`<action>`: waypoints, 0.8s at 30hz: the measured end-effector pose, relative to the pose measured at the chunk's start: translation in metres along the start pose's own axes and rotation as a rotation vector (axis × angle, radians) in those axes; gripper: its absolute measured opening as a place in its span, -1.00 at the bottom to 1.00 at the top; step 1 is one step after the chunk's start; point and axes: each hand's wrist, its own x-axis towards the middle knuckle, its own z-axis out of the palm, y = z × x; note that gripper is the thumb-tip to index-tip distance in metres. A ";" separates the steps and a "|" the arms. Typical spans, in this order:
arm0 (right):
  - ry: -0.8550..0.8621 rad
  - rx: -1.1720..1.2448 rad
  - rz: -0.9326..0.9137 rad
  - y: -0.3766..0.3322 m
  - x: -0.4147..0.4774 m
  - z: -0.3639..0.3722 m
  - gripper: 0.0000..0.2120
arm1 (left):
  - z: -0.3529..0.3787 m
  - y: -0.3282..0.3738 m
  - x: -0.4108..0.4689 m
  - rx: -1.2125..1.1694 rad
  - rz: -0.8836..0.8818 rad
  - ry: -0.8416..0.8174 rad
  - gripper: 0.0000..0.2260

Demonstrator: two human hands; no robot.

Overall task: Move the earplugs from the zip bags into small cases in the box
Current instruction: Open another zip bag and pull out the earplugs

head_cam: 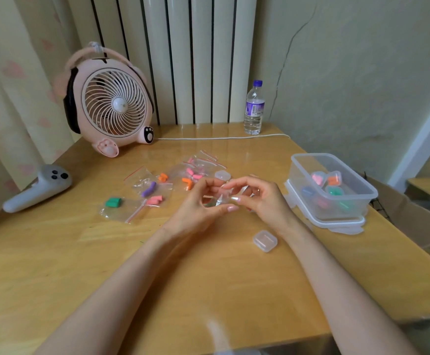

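Our left hand (198,203) and right hand (262,198) both pinch one clear zip bag (220,198) between their fingertips above the table (157,265), with what looks like a pink earplug (222,193) inside. We should part the seal evenly, then tip the plug into the empty small case (265,240) near our right wrist (the box (298,175) waits further right).

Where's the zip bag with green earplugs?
Head view, left side: the green-earplug bag lies between the grey controller and the left hand, beside the pink-earplug bag.
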 end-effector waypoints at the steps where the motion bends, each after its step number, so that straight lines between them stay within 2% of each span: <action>1: 0.018 -0.041 -0.010 0.002 0.001 0.002 -0.64 | -0.001 -0.001 0.000 -0.023 -0.005 -0.007 -0.57; 3: 0.063 -0.085 -0.021 0.006 0.002 0.002 -0.68 | -0.005 -0.004 0.002 -0.019 -0.012 -0.035 -0.49; 5: 0.112 -0.076 -0.031 0.007 0.003 0.001 -0.71 | -0.010 -0.008 0.004 0.099 -0.002 -0.070 -0.48; 8: 0.161 -0.054 -0.033 0.004 0.003 -0.003 -0.79 | -0.018 -0.015 0.005 0.327 0.048 -0.052 -0.59; 14: 0.199 -0.025 -0.043 0.005 0.004 -0.004 -0.83 | -0.024 -0.018 0.008 0.401 0.086 0.017 -0.80; 18: 0.241 0.020 -0.038 0.006 0.005 -0.005 -0.81 | -0.024 -0.015 0.008 0.374 0.117 0.033 -0.91; 20: 0.255 0.044 -0.020 0.006 0.005 -0.006 -0.82 | -0.024 -0.014 0.007 0.291 0.070 0.048 -0.96; 24: 0.232 -0.019 0.023 0.004 0.003 -0.009 -0.80 | -0.025 -0.012 0.009 0.110 -0.052 0.231 -0.84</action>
